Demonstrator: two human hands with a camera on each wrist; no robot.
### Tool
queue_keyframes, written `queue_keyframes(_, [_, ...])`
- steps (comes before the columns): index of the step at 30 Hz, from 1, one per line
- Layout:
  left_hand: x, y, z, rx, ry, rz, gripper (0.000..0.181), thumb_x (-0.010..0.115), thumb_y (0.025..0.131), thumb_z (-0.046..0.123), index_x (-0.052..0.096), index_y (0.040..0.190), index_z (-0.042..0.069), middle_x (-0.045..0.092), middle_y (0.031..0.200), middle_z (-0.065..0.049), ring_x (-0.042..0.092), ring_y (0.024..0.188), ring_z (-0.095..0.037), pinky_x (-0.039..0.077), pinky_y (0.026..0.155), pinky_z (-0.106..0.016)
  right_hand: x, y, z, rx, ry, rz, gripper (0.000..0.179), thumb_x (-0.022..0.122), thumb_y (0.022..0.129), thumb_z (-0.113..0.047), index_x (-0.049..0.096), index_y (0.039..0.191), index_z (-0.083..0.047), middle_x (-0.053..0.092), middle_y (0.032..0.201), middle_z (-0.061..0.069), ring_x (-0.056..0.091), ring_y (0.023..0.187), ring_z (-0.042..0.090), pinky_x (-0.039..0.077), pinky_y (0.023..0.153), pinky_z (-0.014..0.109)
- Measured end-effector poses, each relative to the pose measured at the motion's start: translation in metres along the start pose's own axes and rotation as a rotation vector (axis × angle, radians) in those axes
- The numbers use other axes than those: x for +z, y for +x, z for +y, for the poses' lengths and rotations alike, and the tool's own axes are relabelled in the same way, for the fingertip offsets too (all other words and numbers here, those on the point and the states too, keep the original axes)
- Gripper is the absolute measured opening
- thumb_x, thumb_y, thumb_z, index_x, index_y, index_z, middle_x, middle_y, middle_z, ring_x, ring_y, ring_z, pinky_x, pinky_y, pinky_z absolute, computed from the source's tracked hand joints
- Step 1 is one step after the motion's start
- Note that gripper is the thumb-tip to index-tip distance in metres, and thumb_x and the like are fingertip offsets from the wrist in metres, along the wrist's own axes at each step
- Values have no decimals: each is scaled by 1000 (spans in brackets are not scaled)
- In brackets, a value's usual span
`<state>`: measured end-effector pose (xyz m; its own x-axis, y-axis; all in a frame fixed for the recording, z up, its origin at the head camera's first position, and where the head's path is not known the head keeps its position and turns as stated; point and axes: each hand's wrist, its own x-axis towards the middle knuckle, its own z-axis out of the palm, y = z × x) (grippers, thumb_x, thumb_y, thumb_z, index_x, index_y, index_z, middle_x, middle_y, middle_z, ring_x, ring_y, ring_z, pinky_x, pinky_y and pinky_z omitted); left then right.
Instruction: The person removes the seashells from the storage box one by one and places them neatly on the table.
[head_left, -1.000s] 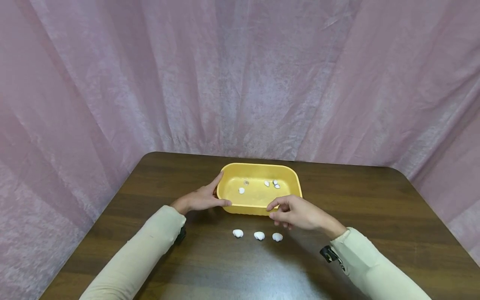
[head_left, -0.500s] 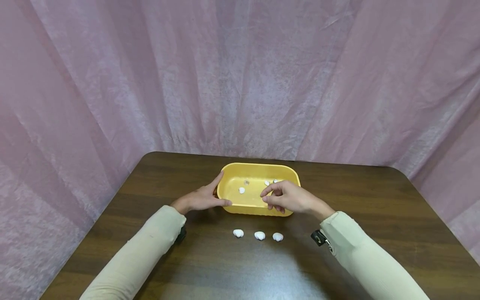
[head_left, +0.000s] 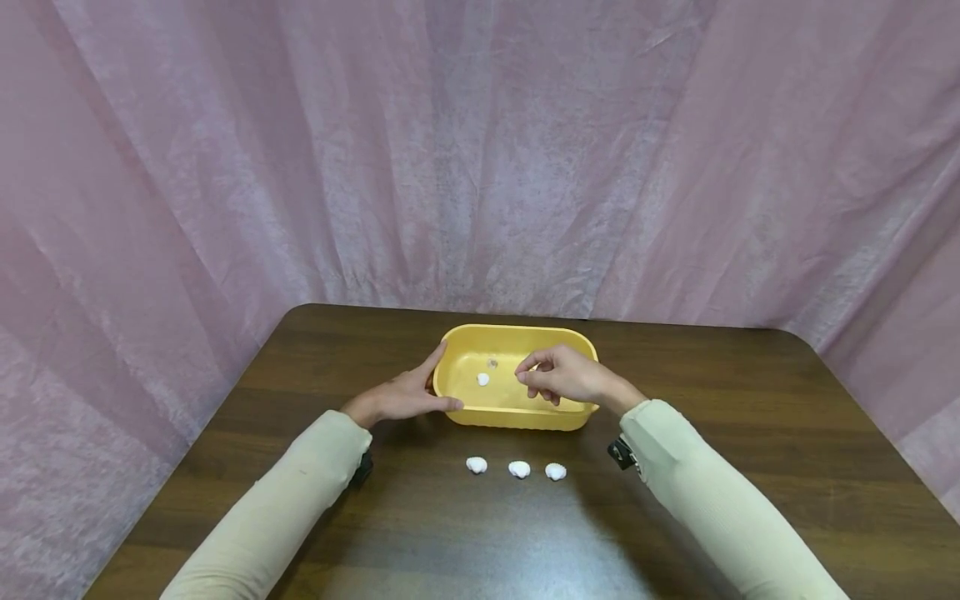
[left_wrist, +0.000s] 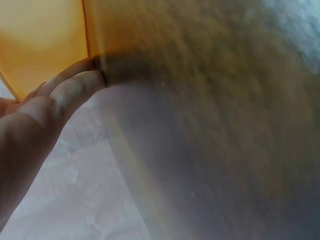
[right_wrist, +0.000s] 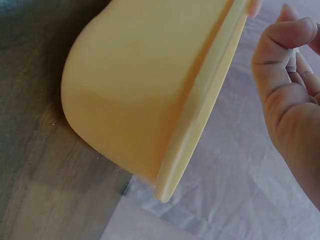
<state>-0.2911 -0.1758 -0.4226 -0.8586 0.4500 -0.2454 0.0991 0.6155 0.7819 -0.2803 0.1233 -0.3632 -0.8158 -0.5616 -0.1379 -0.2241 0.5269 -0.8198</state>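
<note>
In the head view a yellow plastic basin (head_left: pixel 517 418) stands on the table. My left hand (head_left: pixel 405 396) grips its left end, thumb at the near rim and fingers along the outside; the left wrist view shows those fingers (left_wrist: pixel 77 90) against the wall. My right hand (head_left: pixel 566 375) hovers over the basin's right part, fingers loosely bent, thumb and index finger a little apart. No object shows in the right hand (right_wrist: pixel 292 75) in the right wrist view. A white seashell (head_left: pixel 483 379) and a small pale shell-like piece (head_left: pixel 492 363) lie inside; the right hand covers others.
Three white seashells lie in a row on the brown table (head_left: pixel 420 533) before the basin: a left shell (head_left: pixel 476 465), a middle shell (head_left: pixel 519 469) and a right shell (head_left: pixel 555 472). A pink curtain (head_left: pixel 480 167) hangs behind the table's far edge.
My right hand has moved from the near rim forward and slightly left, over the basin, now hiding the shells on its right side. The left hand has stayed on the basin.
</note>
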Motion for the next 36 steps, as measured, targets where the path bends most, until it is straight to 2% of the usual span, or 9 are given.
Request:
queue_keyframes(3, [0,0,0,5,-1,3,115,75,83,53,-6,161,31,49,144,-14,49,124,-23,33,107,-51,-1,5,0,12,-4,8,29,59,101,-16,65,117,7,68,82,16,53,57,12,49,58,34])
queue_keyframes(8, [1,0,0,23,-15,-1,117,77,82,52,-6,161,29,57,137,-14,52,124,-23,34,106,-50,0,12,-3,55,-11,25,25,60,101,-19,69,114,0,68,80,9,55,58,13,51,61,38])
queue_keyframes(12, [1,0,-1,26,-14,-3,117,77,82,53,-6,161,27,55,139,-14,52,125,-23,35,106,-50,2,18,-3,66,-13,31,23,60,101,-19,70,112,-2,68,80,8,55,58,13,51,63,39])
queue_keyframes(21, [0,0,-1,29,-5,-7,117,76,82,53,-7,161,28,58,136,-13,54,123,-21,37,105,-48,9,31,-4,88,-16,8,31,60,101,-21,67,119,4,70,90,19,56,61,14,52,67,40])
queue_keyframes(30, [1,-1,0,37,-2,-11,115,75,84,51,-6,161,26,57,137,-15,54,123,-22,37,105,-47,18,44,1,104,-4,14,29,61,101,-18,68,118,5,70,89,21,58,63,20,53,68,41])
queue_keyframes(36, [2,-1,1,26,6,-7,115,76,83,52,-5,162,28,58,135,-12,54,119,-20,37,105,-47,23,50,5,111,-3,18,28,61,101,-16,67,118,5,69,89,20,58,64,21,53,66,39])
